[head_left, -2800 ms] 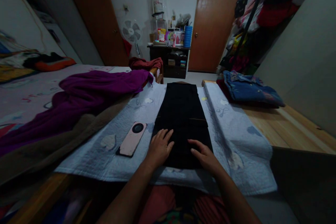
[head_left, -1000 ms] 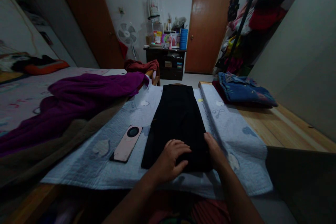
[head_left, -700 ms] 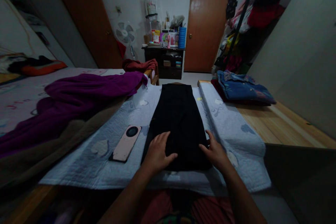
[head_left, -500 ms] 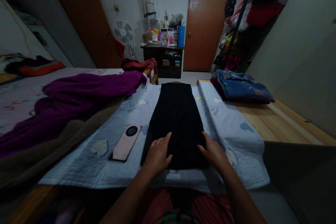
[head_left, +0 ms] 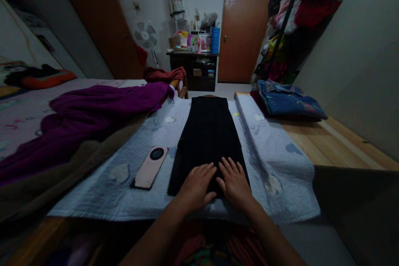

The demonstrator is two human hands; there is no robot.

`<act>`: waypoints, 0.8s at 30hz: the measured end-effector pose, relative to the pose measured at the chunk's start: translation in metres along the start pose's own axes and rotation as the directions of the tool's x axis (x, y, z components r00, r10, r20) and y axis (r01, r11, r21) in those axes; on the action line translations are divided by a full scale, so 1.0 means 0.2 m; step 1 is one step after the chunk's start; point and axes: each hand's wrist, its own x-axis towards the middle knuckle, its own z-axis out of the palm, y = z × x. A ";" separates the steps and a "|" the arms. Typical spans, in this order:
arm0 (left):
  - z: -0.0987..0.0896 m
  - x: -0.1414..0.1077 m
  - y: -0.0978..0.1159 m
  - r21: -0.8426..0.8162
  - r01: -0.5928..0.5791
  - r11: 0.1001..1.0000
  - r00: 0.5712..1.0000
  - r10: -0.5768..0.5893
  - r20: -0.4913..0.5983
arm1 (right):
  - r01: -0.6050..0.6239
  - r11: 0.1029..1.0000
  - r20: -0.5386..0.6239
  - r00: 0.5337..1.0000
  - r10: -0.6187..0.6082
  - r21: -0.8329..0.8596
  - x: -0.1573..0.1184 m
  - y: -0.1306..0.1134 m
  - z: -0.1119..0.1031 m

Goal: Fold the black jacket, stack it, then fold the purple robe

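A black folded garment (head_left: 210, 133) lies lengthwise on a pale blue quilted cloth (head_left: 280, 166). Both hands rest on its near end, side by side. My left hand (head_left: 198, 185) lies flat with its fingers stretched out, the thumb pointing right. Just right of it, my right hand (head_left: 233, 179) is spread palm down on the black fabric. Neither hand holds anything. To the left of the garment, a pink phone (head_left: 150, 168) with a round black camera ring lies on the cloth.
Purple fabric (head_left: 106, 108) and a brown blanket (head_left: 93, 158) lie at the left. A folded denim garment (head_left: 289, 99) sits on the wooden surface (head_left: 321, 145) at the right. Farther back stand a fan (head_left: 146, 35) and a dark cabinet (head_left: 193, 70).
My right hand has moved left from the garment's right edge onto its middle, with fingers spread. My left hand has shifted slightly right and now lies flatter.
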 end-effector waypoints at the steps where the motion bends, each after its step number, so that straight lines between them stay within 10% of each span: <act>1: -0.01 0.00 0.00 -0.010 0.011 1.000 1.000 -0.011 0.016 | -0.007 1.000 0.012 1.000 0.007 -0.005 0.00 0.00 0.01; 13: -0.16 0.26 -0.09 -0.055 -0.020 0.998 0.992 0.013 -0.125 | 0.004 0.958 0.035 0.999 -0.015 0.286 0.10 0.09 -0.17; 18: -0.07 0.35 -0.13 0.013 -0.065 0.998 0.997 0.065 0.051 | -0.043 0.987 -0.192 0.979 0.072 0.152 0.21 0.21 -0.09; 24: 0.02 0.36 -0.15 0.017 -0.017 1.000 0.990 0.015 0.142 | -0.113 0.994 0.005 0.994 0.113 -0.002 0.24 0.25 0.04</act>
